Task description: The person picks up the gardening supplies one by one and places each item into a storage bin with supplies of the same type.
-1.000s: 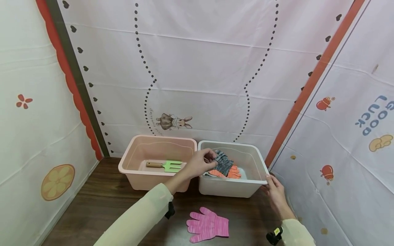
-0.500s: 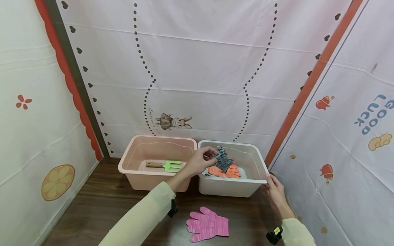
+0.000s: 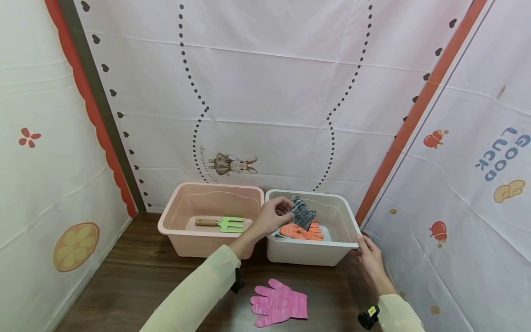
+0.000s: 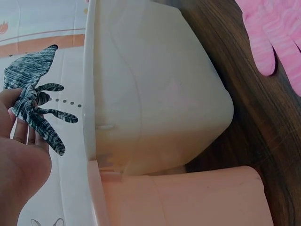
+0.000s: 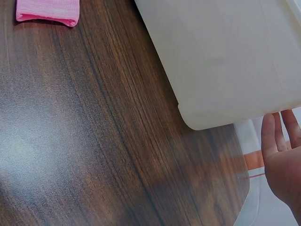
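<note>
My left hand (image 3: 271,216) pinches a dark grey mottled knit glove (image 3: 302,213) over the white bin (image 3: 307,253). In the left wrist view the grey glove (image 4: 35,84) hangs bunched between thumb and fingers, its glove fingers dangling. Below it in the bin lie orange gloves (image 3: 299,232). At the bin's right end my right hand (image 3: 371,260) holds the rim, thumb on top and fingers beneath; the right wrist view shows its fingers (image 5: 269,134) against the bin's underside. A pink glove (image 3: 279,303) lies flat on the table in front.
A pink bin (image 3: 186,242) stands left of the white one, holding a green hand fork (image 3: 229,224) with a wooden handle. Both stand on a dark wooden table (image 3: 137,276). Printed cloth walls (image 3: 265,92) enclose the back and sides.
The grey glove has come up slightly in my left hand, showing more of the orange gloves beneath. My right hand keeps its place on the rim.
</note>
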Available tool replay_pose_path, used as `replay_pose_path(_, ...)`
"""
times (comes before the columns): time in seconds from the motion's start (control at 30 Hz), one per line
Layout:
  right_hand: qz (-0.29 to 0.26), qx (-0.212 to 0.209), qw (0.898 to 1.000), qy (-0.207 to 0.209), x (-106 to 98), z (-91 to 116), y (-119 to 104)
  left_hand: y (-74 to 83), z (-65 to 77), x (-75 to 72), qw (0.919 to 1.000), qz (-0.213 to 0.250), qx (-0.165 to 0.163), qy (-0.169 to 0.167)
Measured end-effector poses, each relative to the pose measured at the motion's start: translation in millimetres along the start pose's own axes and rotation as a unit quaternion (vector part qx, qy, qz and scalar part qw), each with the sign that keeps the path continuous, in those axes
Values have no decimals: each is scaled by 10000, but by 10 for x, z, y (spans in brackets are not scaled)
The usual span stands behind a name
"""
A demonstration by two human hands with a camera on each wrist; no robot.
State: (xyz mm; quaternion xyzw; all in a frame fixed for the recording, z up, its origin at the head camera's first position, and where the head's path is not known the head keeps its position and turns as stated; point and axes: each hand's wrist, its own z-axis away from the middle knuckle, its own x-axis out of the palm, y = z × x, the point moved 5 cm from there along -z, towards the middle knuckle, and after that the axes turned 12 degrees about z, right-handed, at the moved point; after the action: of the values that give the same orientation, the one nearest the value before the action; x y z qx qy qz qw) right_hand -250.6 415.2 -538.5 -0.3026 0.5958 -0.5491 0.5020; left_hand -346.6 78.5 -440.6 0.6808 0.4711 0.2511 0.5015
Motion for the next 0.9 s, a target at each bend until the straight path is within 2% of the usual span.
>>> replay_pose_path(0.5,106,-96,9999,34,14,-7,-9,-154,-34,48,9995,-64,-260,138)
replay_pose_path(0.9,112,-25,9999,7,14,4,-7,-222,-18,77,9992,-78,-384,23)
